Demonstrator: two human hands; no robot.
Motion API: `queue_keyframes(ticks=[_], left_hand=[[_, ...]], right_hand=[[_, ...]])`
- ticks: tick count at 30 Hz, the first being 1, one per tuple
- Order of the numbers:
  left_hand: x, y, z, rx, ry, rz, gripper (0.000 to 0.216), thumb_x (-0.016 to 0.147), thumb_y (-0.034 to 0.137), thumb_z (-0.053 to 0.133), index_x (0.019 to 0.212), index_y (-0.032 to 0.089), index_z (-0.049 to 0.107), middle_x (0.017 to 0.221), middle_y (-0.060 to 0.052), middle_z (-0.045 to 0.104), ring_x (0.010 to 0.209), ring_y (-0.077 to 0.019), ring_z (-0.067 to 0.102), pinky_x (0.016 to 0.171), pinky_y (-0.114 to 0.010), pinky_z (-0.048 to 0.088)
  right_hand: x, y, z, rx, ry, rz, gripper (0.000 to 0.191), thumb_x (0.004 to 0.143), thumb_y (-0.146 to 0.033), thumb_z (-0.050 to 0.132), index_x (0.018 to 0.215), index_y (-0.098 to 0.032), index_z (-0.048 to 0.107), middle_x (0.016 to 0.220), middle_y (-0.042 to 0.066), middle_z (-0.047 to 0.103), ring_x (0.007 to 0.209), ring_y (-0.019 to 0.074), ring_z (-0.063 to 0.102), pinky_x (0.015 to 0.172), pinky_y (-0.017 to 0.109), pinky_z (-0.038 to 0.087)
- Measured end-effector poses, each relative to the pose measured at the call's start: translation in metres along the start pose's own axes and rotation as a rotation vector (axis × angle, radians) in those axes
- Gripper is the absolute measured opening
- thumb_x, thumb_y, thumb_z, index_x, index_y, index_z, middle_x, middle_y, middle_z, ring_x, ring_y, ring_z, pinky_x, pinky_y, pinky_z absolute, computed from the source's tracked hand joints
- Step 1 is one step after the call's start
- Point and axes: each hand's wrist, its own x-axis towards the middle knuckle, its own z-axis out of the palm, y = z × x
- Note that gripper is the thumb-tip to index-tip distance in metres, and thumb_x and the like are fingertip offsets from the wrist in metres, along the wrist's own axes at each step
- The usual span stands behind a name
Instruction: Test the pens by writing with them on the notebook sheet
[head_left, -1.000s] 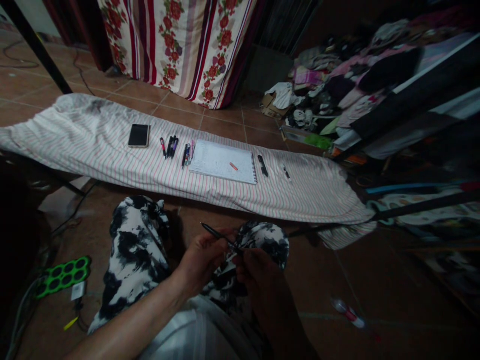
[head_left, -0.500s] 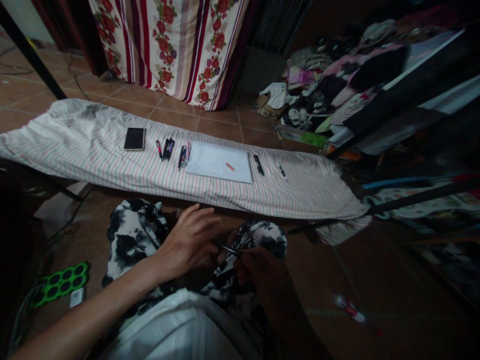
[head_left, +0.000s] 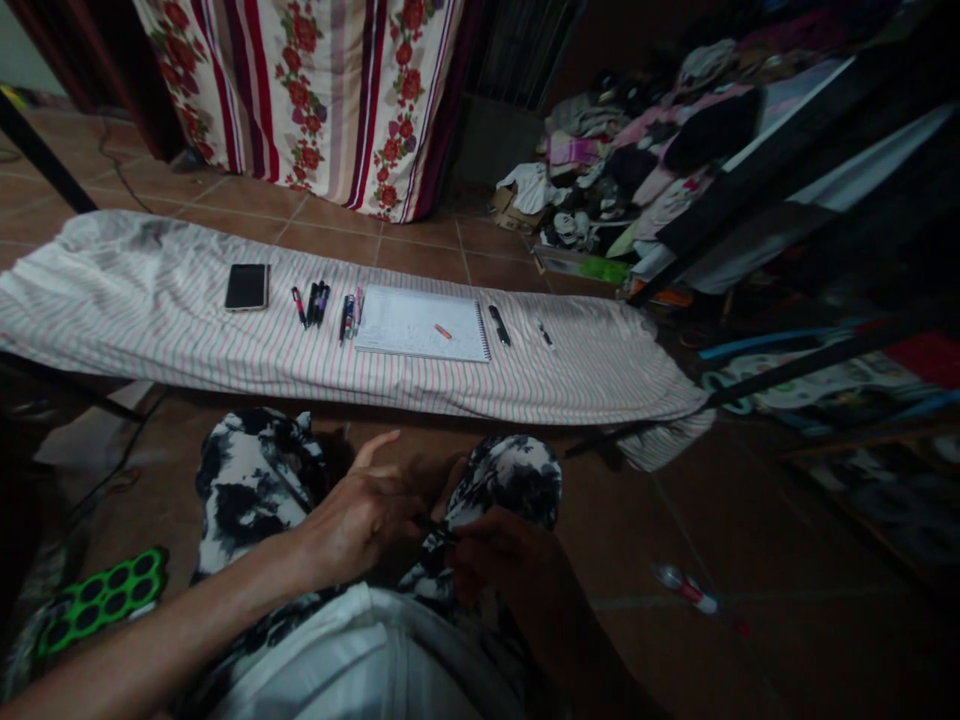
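Note:
My right hand (head_left: 495,552), dim in shadow above my lap, is closed on a thin dark pen (head_left: 441,533), which is mostly hidden by the fingers. From the other side my left hand (head_left: 369,515) meets the pen's far end. One of its fingers stretches up and away while the others curl in; what lies between them is hidden. Beyond my knees, a spiral notebook (head_left: 412,325) lies open on a striped cloth (head_left: 600,375), with a small orange-red piece (head_left: 442,331) on its page.
Left of the notebook lie several pens (head_left: 318,305) and a dark-screened phone or tablet (head_left: 247,287). A black pen (head_left: 499,325) and a smaller pen-like item (head_left: 545,336) lie right. A plastic bottle (head_left: 686,588) and a green holed object (head_left: 105,598) are on the floor.
My left hand's spread fingers have curled in towards the pen, leaving one stretched out. Both hands have come closer together, and less of the pen shows. The view has shifted slightly right.

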Motion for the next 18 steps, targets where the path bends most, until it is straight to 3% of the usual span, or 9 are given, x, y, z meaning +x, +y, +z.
queue_keyframes(ticks=[11, 18], left_hand=[[-0.005, 0.007, 0.018, 0.138, 0.367, -0.013, 0.022, 0.08, 0.008, 0.05, 0.094, 0.018, 0.064, 0.074, 0.0, 0.069, 0.075, -0.0131, 0.063, 0.104, -0.05, 0.024], [0.001, 0.005, 0.021, 0.392, 0.464, 0.02, 0.021, 0.081, 0.012, 0.05, 0.097, 0.017, 0.062, 0.069, -0.001, 0.065, 0.081, -0.0169, 0.059, 0.099, -0.047, 0.031]], right_hand=[[0.008, -0.005, 0.003, 0.174, 0.076, 0.095, 0.035, 0.053, -0.039, 0.078, 0.068, -0.013, 0.061, 0.058, 0.003, 0.068, 0.046, 0.0109, 0.059, 0.045, 0.022, 0.049], [0.022, -0.005, 0.0, 0.225, 0.055, 0.019, 0.03, 0.059, -0.038, 0.076, 0.067, -0.012, 0.061, 0.06, 0.003, 0.067, 0.05, 0.0095, 0.059, 0.048, 0.02, 0.049]])
